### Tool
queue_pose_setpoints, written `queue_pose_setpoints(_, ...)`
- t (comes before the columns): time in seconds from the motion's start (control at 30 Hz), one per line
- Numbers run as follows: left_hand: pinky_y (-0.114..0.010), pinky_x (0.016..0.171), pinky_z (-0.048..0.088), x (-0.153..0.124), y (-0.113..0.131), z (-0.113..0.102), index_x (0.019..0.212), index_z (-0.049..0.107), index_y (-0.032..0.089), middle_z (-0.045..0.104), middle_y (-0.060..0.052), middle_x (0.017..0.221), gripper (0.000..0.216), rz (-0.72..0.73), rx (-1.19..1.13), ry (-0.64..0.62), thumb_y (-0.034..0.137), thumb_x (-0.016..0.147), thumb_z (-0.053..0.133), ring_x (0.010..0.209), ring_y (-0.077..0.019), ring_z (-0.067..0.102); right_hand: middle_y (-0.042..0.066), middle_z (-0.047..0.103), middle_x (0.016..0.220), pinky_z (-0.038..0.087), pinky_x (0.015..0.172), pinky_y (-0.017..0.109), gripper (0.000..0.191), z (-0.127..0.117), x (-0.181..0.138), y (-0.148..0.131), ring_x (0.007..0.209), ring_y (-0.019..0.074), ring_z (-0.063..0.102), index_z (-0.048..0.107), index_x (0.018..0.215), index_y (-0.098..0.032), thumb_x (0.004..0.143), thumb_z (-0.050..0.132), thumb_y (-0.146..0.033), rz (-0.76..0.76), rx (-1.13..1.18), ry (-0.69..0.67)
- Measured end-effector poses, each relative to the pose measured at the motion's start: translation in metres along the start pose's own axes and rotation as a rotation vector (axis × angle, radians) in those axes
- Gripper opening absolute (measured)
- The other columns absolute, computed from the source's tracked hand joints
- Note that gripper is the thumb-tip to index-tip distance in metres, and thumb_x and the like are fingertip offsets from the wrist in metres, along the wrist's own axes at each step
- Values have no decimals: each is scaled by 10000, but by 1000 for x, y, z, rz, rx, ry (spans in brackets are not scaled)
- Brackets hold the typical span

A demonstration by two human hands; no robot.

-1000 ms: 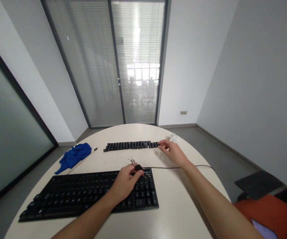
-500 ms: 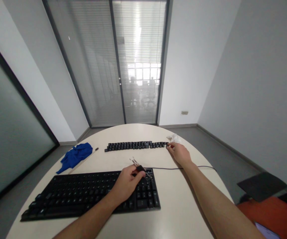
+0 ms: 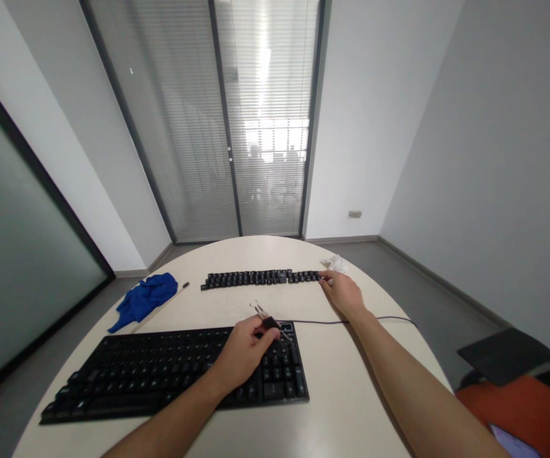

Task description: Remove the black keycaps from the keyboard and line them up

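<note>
A black keyboard (image 3: 160, 375) lies near me on the round white table (image 3: 341, 394). My left hand (image 3: 243, 350) rests over its right part, fingers closed on a wire keycap puller (image 3: 269, 318) with a black handle. Farther back, a row of loose black keycaps (image 3: 260, 278) stretches across the table. My right hand (image 3: 344, 292) reaches to the right end of that row, its fingertips pinched at the last keycap there.
A blue cloth (image 3: 144, 299) and a thin stick (image 3: 160, 306) lie at the left. A crumpled white tissue (image 3: 336, 263) sits just beyond my right hand. The keyboard's cable (image 3: 379, 320) runs to the right table edge. An orange seat (image 3: 517, 407) is at the lower right.
My right hand moved right along the keycap row, which now reaches farther to the right. The left hand stayed on the keyboard with the puller.
</note>
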State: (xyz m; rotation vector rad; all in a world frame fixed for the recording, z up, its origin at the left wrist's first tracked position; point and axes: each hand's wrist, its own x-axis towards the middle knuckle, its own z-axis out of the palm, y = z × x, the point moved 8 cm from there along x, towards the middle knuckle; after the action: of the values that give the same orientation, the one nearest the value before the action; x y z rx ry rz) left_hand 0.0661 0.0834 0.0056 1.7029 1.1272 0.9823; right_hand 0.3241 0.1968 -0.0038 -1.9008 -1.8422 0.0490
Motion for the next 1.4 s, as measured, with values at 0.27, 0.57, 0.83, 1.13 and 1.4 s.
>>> queue_pose_setpoints(0.27, -261, 672, 529, -1, 4, -2, 851, 685, 137, 730, -70, 853, 213, 15, -6, 28, 324, 868, 584, 806, -200, 676, 54, 720, 996, 382, 663, 292, 271, -15, -3, -13, 877, 232, 631, 666, 1110, -244, 911, 505, -335, -4, 17, 29)
queue_pose_setpoints(0.57, -252, 614, 548, -17, 10, -34, 860, 669, 134, 730, -71, 793, 224, 168, -56, 326, 348, 859, 605, 720, -194, 700, 67, 699, 991, 432, 848, 310, 192, -9, -88, -165, 945, 207, 611, 690, 1000, -191, 892, 555, -273, -659, 279, -239)
queue_pose_setpoints(0.83, -246, 599, 553, -31, 12, -95, 872, 650, 134, 723, -51, 731, 255, 142, -96, 575, 384, 835, 627, 652, -172, 689, 144, 349, 1529, 196, 1160, 496, 811, 5, -159, -219, 1403, 322, 312, 351, 1479, -180, 831, 576, -612, -788, 283, -453)
queue_pose_setpoints(1.13, -246, 576, 521, -32, 11, -111, 928, 655, 125, 716, -66, 775, 314, 132, -17, 610, 423, 850, 597, 707, -186, 680, 138, 259, 1568, 132, 1186, 520, 890, 7, -149, -193, 1445, 331, 211, 333, 1495, -182, 807, 518, -715, -732, 235, -636)
queue_pose_setpoints(1.4, -264, 588, 525, -29, 11, -119, 913, 657, 126, 712, -70, 772, 311, 142, -17, 623, 423, 840, 603, 713, -197, 680, 115, 340, 1537, 208, 1166, 528, 796, -33, -126, -86, 1416, 336, 288, 476, 1409, -236, 737, 675, -614, -550, 247, -705)
